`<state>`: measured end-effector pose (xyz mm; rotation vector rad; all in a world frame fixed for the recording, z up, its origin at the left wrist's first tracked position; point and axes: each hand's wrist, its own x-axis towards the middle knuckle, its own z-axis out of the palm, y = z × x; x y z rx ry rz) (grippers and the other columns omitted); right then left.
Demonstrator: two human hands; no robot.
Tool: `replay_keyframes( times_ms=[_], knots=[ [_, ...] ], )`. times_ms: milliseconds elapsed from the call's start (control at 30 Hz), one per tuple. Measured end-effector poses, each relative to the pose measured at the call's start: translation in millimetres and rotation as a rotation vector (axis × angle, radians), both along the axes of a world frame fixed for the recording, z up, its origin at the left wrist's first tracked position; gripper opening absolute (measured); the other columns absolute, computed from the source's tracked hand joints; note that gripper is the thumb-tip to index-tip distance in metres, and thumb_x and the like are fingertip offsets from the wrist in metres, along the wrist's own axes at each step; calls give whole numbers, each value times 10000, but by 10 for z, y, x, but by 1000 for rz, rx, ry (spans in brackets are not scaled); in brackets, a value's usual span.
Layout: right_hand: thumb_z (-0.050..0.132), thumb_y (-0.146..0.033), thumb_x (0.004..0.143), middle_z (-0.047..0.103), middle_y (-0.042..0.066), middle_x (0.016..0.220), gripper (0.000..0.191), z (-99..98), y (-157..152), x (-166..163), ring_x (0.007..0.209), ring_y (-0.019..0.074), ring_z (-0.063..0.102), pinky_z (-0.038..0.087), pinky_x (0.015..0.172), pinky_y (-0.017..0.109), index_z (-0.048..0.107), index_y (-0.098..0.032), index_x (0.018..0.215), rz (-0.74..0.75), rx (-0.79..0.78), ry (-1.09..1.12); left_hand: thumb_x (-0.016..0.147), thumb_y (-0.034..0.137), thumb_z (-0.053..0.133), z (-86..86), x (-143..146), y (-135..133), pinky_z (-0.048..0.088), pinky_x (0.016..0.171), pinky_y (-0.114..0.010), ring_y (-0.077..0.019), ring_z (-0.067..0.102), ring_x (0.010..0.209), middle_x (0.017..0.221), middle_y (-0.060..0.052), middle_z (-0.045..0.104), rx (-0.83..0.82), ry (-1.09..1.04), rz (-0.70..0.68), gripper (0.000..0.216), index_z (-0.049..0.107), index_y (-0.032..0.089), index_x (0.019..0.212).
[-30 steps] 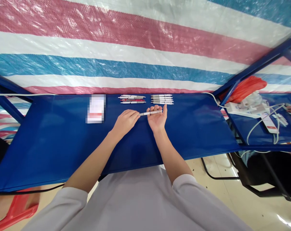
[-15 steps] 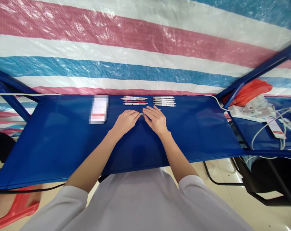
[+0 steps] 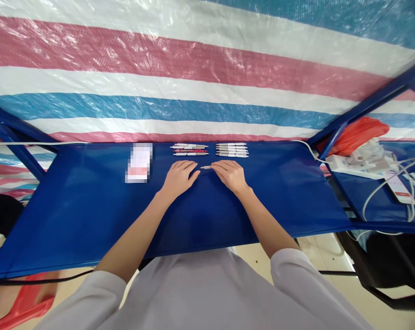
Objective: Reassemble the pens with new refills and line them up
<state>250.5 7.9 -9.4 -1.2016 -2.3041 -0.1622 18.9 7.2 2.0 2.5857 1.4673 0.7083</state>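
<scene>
A pen (image 3: 205, 167) with a pale grey tip end pokes out to the left from the fingers of my right hand (image 3: 231, 175); the rest of it is hidden under that hand. My left hand (image 3: 180, 178) rests just left of the pen tip, thumb apart from the fingers, with nothing visible in it. Beyond my hands lie two groups of pens. White pens and a red one make up the left group (image 3: 190, 154); the right group (image 3: 232, 150) is a neat row of several white and grey pens.
A pixelated phone-like object (image 3: 139, 162) lies on the blue table (image 3: 90, 206) to the left. Striped sheeting (image 3: 193, 59) hangs behind. On the right, a power strip (image 3: 355, 167), cables, a phone (image 3: 400, 189) and a red bag (image 3: 357, 135) sit beyond a blue frame post.
My left hand has come off the pen and its fingers have spread. The right hand has shifted slightly right with the pen, showing more of its tip. The view has tilted a little upward.
</scene>
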Motion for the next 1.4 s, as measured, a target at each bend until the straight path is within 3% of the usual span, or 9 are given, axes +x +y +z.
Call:
replay_keyframes(
  times_ms=[133, 300, 867, 1400],
  knots=[
    [476, -242, 986, 766, 34, 1094, 277, -72, 134, 195, 993, 182, 668, 460, 808, 307, 743, -248, 1062, -66, -35, -73, 963, 399, 476, -171, -37, -17, 299, 1142, -558, -333, 485, 1333, 1406, -128, 572, -27, 86, 128, 414, 632, 198, 1289],
    [449, -252, 994, 770, 13, 1082, 300, -159, 256, 311, 976, 195, 655, 423, 807, 324, 741, -255, 1060, -124, -44, -85, 959, 435, 467, -287, -57, -40, 240, 1156, -607, -361, 419, 1385, 1466, -145, 506, -25, 100, 167, 460, 601, 208, 1336],
    [468, -168, 958, 759, 19, 1119, 301, -207, 411, 491, 987, 220, 623, 358, 804, 372, 746, -239, 1051, -213, -14, -169, 957, 441, 471, -322, -53, -35, 230, 1165, -594, -352, 419, 1388, 1465, -142, 508, -31, 80, 166, 463, 611, 198, 1326],
    [452, -111, 945, 707, 35, 1225, 357, -92, 374, 321, 1074, 242, 587, 398, 822, 377, 720, -261, 1127, -162, -120, -180, 953, 443, 482, -315, -43, -44, 249, 1157, -593, -346, 428, 1383, 1460, -126, 517, -20, 79, 167, 450, 610, 227, 1327]
  ],
)
